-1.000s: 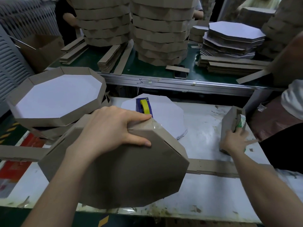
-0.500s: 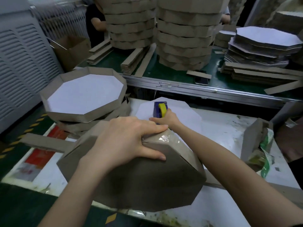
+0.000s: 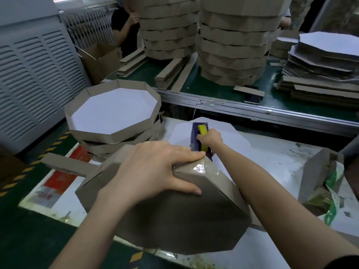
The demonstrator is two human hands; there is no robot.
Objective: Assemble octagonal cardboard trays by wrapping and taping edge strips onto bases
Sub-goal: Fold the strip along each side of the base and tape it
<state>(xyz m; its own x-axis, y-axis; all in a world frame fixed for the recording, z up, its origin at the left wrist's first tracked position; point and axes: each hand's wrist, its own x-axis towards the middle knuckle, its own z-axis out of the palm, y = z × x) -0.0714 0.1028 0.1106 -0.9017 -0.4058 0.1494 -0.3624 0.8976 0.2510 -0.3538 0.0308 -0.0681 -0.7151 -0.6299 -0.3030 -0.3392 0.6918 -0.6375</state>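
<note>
An upturned brown octagonal tray (image 3: 174,216) leans toward me on the white worktable (image 3: 272,167). My left hand (image 3: 153,169) grips its top edge, fingers over the rim and thumb on the base, beside a patch of clear tape (image 3: 204,168) on the corner. A loose end of the edge strip (image 3: 64,165) sticks out to the left. Just behind the tray stands a blue tape dispenser with a yellow roll (image 3: 201,138); my right hand (image 3: 210,137) is curled round it. Under the dispenser lies a white octagonal base sheet (image 3: 233,140).
Finished trays (image 3: 112,111) are stacked at the left. A torn cardboard piece with a green wrapper (image 3: 322,183) lies at the right. Behind a metal rail (image 3: 252,109) are tall tray stacks (image 3: 233,45), strip bundles (image 3: 171,74), base sheets (image 3: 326,55), a phone (image 3: 252,98). A grey louvred cabinet (image 3: 29,74) stands left.
My right hand left the cardboard piece at the right, crossed over to the tape dispenser and now grips it. My left hand stays on the tray's edge.
</note>
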